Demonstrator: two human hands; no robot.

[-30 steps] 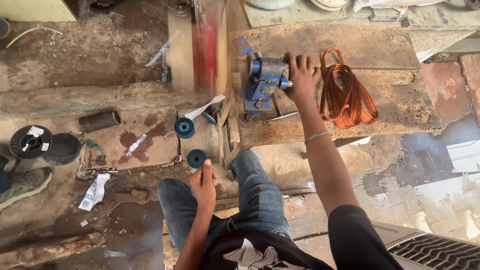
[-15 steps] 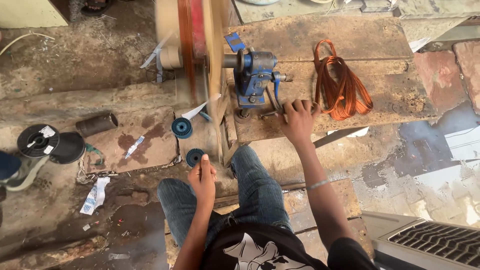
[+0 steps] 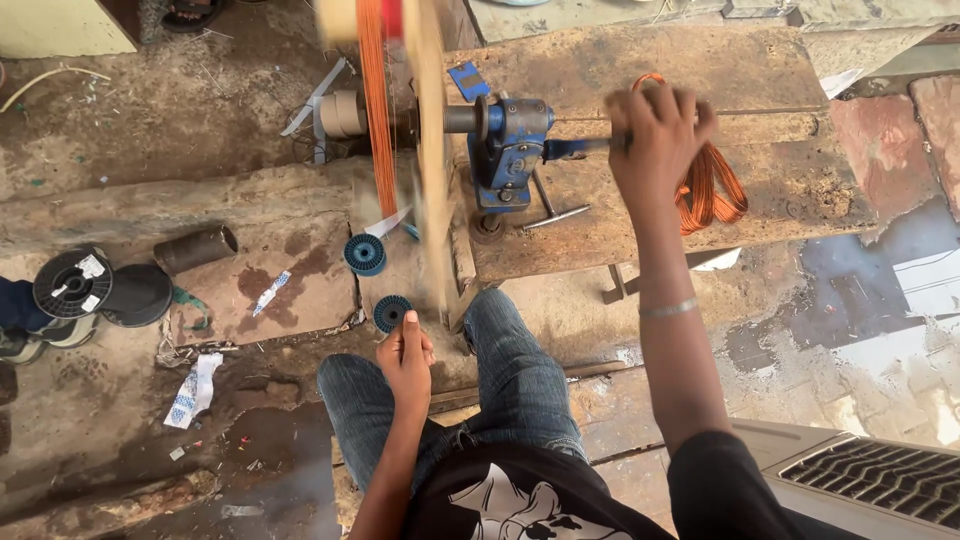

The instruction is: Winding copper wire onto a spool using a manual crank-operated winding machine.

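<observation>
At the far left two black spools (image 3: 72, 283) lie flat on the dirt floor, the nearer one bearing small white labels. Just right of them rests a dark metal tube (image 3: 195, 248), rusty and round. Below it a crumpled white wrapper (image 3: 195, 388) with blue print lies on the ground, and a smaller strip of the same kind (image 3: 270, 292) sits on the stained concrete slab (image 3: 300, 290).

Two small blue bobbins, ribbed like gears, come next: one (image 3: 365, 254) on the slab, the other (image 3: 392, 312) just above the left hand (image 3: 405, 358). That hand is closed in a narrow pinch, thumb against fingers; what it grips is too fine to tell.

Above, a wooden-cheeked reel (image 3: 400, 120) is blurred, wound with orange-copper wire, beside a roll of tan tape (image 3: 343, 113). The reel sits on the shaft of a blue cast-metal winder (image 3: 510, 150), which stands on a rough, worn wooden bench (image 3: 600, 230).

The right hand (image 3: 655, 135) is closed around the winder's crank handle (image 3: 580, 148), a silver bangle on its wrist. Behind the hand a loose coil (image 3: 715, 190) of copper wire lies on the bench. A ribbed grey plastic grille (image 3: 870, 480) shows at the lower right corner.
</observation>
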